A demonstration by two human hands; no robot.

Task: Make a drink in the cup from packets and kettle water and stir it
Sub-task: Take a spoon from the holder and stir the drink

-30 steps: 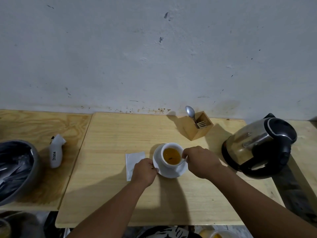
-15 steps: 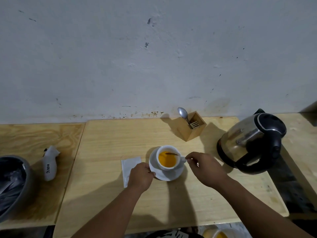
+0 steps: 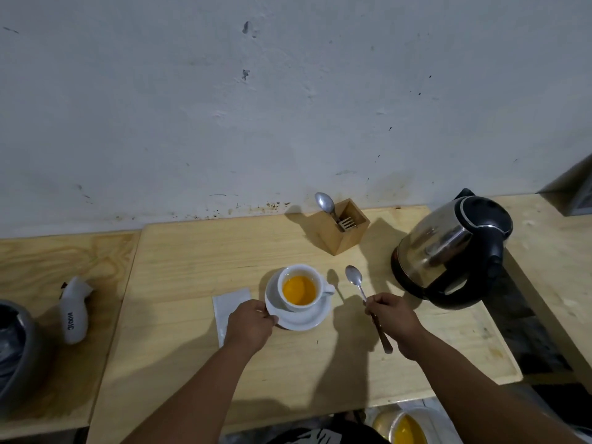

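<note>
My left hand (image 3: 249,325) is gripping the near-left rim of the white saucer (image 3: 307,318), fingers curled closed on its edge. The white cup (image 3: 301,288) is sitting on that saucer, upright, handle pointing right, with orange-yellow drink (image 3: 299,290) inside. My right hand (image 3: 394,318) is pinching a spoon (image 3: 365,299) by the middle of its handle, fingers closed tight around it. The spoon's bowl is pointing away from me, sitting clear of the cup, to its right, between cup and kettle (image 3: 451,251); the handle end is sticking out below my hand. I can't tell if the spoon bowl is touching the table (image 3: 192,251) or hanging just above it; its shadow is falling beside the cup handle.

A white paper packet (image 3: 226,306) is lying flat on the table just left of the saucer, partly under my left hand. The steel and black kettle is standing at the right edge of the table, well apart from the cup. A wooden holder (image 3: 344,227) is sitting near the wall behind the cup, holding a second spoon (image 3: 324,201) and a fork (image 3: 347,223). On the left side table a crumpled white wrapper (image 3: 74,310) is lying near a dark bowl (image 3: 16,347) at the frame edge
</note>
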